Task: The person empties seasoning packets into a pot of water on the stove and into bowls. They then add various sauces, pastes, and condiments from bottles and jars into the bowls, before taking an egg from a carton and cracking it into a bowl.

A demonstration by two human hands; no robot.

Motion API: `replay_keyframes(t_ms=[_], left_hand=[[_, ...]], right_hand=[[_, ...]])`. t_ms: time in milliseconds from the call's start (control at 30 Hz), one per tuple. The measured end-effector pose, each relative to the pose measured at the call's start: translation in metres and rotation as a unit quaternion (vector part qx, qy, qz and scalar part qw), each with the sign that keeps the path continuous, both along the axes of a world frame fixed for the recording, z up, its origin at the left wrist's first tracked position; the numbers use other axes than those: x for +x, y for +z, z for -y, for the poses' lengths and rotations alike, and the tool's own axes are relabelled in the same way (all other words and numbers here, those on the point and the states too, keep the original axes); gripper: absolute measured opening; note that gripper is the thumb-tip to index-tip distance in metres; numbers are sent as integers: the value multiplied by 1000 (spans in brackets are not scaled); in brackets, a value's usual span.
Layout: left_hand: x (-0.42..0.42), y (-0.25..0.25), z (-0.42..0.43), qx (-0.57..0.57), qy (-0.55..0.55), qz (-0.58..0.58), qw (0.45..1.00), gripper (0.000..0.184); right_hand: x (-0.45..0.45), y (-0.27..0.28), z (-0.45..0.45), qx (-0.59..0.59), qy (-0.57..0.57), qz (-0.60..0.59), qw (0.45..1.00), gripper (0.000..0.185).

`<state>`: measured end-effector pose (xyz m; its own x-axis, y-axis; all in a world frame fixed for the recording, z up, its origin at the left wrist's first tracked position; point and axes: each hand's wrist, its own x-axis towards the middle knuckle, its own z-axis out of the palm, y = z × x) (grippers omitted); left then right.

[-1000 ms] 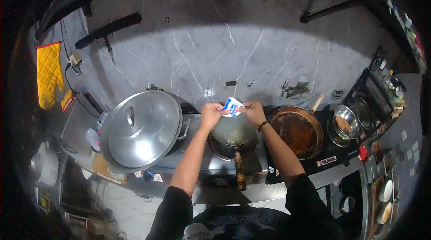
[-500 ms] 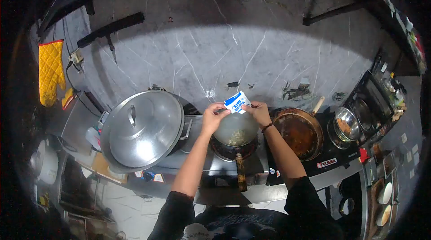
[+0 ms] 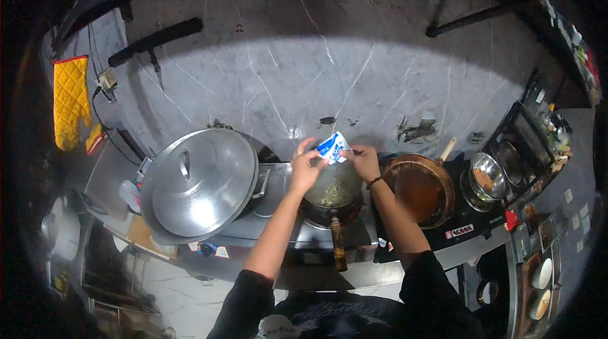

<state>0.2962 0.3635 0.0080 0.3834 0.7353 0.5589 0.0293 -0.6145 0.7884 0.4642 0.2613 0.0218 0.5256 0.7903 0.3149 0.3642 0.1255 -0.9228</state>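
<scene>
A small blue-and-white sachet [image 3: 334, 147] is held up between my two hands over a wok [image 3: 334, 177] on the burner. My left hand [image 3: 307, 168] pinches its left lower edge with thumb and finger, other fingers raised. On the other side, my right hand [image 3: 362, 163] grips the right edge, wearing a dark bracelet at the wrist. Light chopped pieces [image 3: 330, 193] lie in the bottom of the wok. The wok's worn wooden handle [image 3: 339, 244] points toward me.
To the left stands a big lidded metal pot [image 3: 199, 187]. A pan of brown liquid [image 3: 415, 193] sits at right, with metal bowls [image 3: 487, 177] beyond it. A yellow oven mitt [image 3: 71, 103] hangs on the wall at far left.
The sachet has tilted and looks bent or folded, with its print turned. My left fingers have lifted and spread somewhat while both hands stay above the wok.
</scene>
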Motion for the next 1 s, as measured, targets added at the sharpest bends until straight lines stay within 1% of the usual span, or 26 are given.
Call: replay_keyframes(t_ms=[67, 100, 133, 200, 233, 267, 300, 333, 367, 400, 433, 467, 500, 567, 600, 667, 700, 733, 767, 800, 833, 867, 900, 933, 967, 1000], left_hand=[[-2, 6, 4, 18, -46, -86, 995, 18], [-4, 3, -1, 16, -38, -62, 997, 17], [-8, 0, -6, 13, -41, -62, 997, 17], [-15, 4, -13, -34, -16, -51, 998, 28], [-18, 7, -9, -7, -1, -40, 999, 41], [-19, 13, -5, -3, -2, -39, 999, 41], [-18, 15, -2, -53, -51, -21, 997, 49], [-18, 14, 2, -106, -101, -4, 989, 57], [-10, -3, -7, -137, -139, 20, 981, 46], [-12, 3, -3, -138, -140, 20, 980, 46], [-17, 15, 3, -150, -114, -40, 981, 36], [-19, 24, 8, -161, -89, -101, 978, 27], [-16, 22, 11, -123, -71, -46, 989, 16], [-17, 17, 12, -114, -66, -49, 990, 15], [-17, 15, 11, -98, -58, -50, 992, 15], [-14, 8, 11, -104, -80, -40, 991, 15], [-15, 13, 16, -80, -65, -60, 993, 15], [-15, 19, 18, -53, -51, -78, 994, 15], [-13, 20, 17, -47, -56, -76, 994, 15], [-11, 16, 13, -63, -60, -68, 994, 16], [-11, 15, 10, -81, -63, -61, 993, 17], [-9, 12, 8, -74, -66, -59, 993, 17], [-7, 11, 7, -99, -88, -67, 989, 18], [-6, 11, 6, -124, -111, -75, 983, 19], [-6, 10, 4, -121, -139, -58, 981, 21], [-6, 11, 2, -116, -141, -54, 982, 21]], right_hand=[[5, -14, -3, 10, 33, 36, 999, 23], [2, -12, -3, 39, 50, 14, 998, 23], [3, -6, 3, 36, 47, 14, 998, 23], [10, 6, 7, -32, -25, 26, 999, 23], [12, 2, 5, -30, -25, 27, 999, 23], [13, -3, 2, -7, 23, 40, 999, 22], [9, 4, 2, 15, 69, 52, 996, 21], [5, 9, 3, 16, 67, 52, 996, 21], [0, 12, 6, -19, 76, 50, 996, 21], [-8, 21, 9, -55, 85, 48, 994, 21], [-9, 25, 10, -86, 99, 58, 990, 22], [-11, 29, 10, -87, 97, 59, 990, 22], [-12, 28, 11, -94, 104, 46, 989, 21], [-16, 17, 9, -105, 107, 27, 988, 21], [-18, 10, 2, -21, 126, -20, 992, 22], [-13, 1, 2, 65, 137, -65, 986, 24], [-10, 5, 6, -21, 122, 14, 992, 26], [-9, 12, 9, -106, 103, 91, 985, 28], [-9, 3, 4, -51, 80, 122, 988, 23], [-10, 6, 5, -44, 75, 127, 988, 23], [-11, 8, 5, -83, 69, 92, 990, 24], [-13, 10, 6, -121, 64, 57, 989, 24], [-2, -9, -4, -81, 39, 103, 991, 24], [-4, -8, -2, -76, 36, 108, 991, 24], [-5, -6, -1, -64, 6, 104, 992, 24], [-7, -2, 1, -53, -24, 99, 993, 23]])
